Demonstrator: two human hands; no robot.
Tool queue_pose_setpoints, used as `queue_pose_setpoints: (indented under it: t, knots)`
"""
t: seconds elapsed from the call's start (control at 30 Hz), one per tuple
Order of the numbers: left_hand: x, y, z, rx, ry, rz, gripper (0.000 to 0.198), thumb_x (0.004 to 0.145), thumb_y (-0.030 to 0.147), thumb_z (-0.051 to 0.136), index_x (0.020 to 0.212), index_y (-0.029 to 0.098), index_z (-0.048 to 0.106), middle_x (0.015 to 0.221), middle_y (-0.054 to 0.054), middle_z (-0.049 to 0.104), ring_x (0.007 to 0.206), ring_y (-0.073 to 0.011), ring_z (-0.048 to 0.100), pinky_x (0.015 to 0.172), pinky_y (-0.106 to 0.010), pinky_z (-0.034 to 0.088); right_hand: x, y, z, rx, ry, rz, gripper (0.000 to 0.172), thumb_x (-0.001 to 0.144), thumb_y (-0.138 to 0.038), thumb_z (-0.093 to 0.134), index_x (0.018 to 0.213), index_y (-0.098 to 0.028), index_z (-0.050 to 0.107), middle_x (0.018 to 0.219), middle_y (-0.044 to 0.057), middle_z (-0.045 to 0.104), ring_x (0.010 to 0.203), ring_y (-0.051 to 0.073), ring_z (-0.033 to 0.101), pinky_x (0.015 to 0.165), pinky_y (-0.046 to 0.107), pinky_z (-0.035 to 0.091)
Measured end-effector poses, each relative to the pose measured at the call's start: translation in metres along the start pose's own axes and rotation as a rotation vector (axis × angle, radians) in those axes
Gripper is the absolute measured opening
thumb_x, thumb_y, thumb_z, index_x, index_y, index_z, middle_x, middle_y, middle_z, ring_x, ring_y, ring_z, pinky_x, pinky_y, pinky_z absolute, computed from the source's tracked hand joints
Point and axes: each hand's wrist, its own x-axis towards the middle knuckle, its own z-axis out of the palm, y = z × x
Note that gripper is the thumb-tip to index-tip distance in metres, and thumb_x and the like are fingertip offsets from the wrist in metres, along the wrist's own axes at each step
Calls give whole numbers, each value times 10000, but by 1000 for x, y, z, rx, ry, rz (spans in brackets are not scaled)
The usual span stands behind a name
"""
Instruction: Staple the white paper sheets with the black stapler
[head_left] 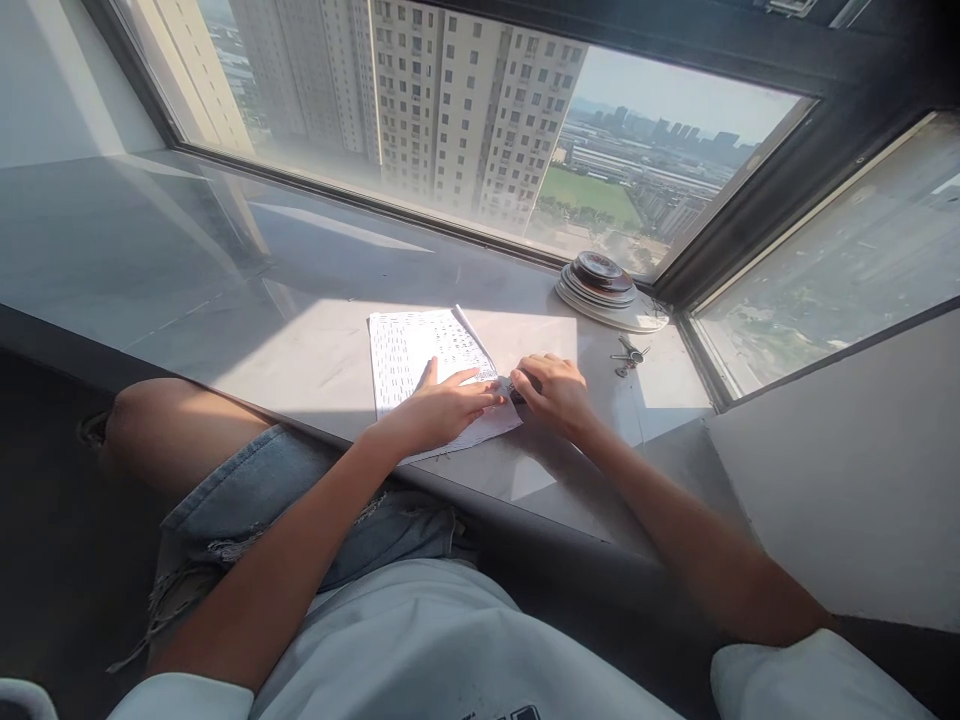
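Note:
A sheet of white paper (397,345) with rows of black marks lies on the windowsill; one edge at its upper right is folded or curled up. My left hand (442,408) rests flat on the paper, fingers stretched toward its right edge and thumb apart. Against that same edge, my right hand (556,392) curls around a small dark object (525,386). Most of this object is covered by the fingers, so its kind cannot be made out. The fingertips of both hands are close together there.
Stacked plates or discs (600,285) stand in the window corner, a dark one on top. Nearer lies a small cluster of metal pieces (630,354), perhaps keys. Window frames (690,260) border the sill (300,350), whose front edge runs above my legs. A white wall is at right.

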Motion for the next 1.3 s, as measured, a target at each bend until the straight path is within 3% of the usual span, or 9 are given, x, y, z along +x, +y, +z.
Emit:
queue_pose_setpoints:
  t: [0.4, 0.57, 0.73, 1.07, 1.3]
  knots:
    - [0, 1, -1, -44, -8, -6, 471, 1141, 208, 386, 1525, 318, 636, 1661, -63, 558, 1612, -302, 422, 1349, -670, 247, 1, 0, -1, -28, -8, -54, 333, 1058, -401, 460, 783, -239, 552, 828, 44, 691, 885, 250, 573, 869, 401, 346]
    - [0, 1, -1, -58, -21, -9, 456, 1163, 254, 362, 1526, 328, 629, 1672, -50, 547, 1614, -294, 414, 1351, -708, 167, 2, 1, -2, -10, -40, -82, 344, 1070, -402, 441, 796, -232, 559, 822, 38, 683, 871, 241, 564, 861, 398, 336]
    - [1, 2, -2, -59, -5, -14, 450, 1144, 226, 409, 1504, 348, 650, 1665, -51, 555, 1607, -303, 428, 1323, -721, 241, 3, 2, -3, -6, -41, -96, 335, 1067, -390, 442, 798, -229, 558, 829, 32, 687, 865, 233, 562, 851, 389, 325]
    - [-1, 2, -3, -48, 8, -18, 459, 1142, 233, 412, 1526, 346, 636, 1651, -56, 570, 1609, -323, 428, 1308, -758, 222, 2, 5, 1, -34, -23, -116, 345, 1076, -410, 449, 809, -230, 573, 815, 29, 678, 861, 235, 564, 859, 399, 331]
    - [0, 2, -2, -61, 9, -17, 455, 1132, 212, 435, 1507, 349, 654, 1640, -54, 582, 1604, -319, 437, 1315, -723, 266, 2, 5, 1, -49, -23, -113, 340, 1075, -399, 450, 809, -232, 581, 830, 32, 691, 865, 234, 563, 857, 397, 330]
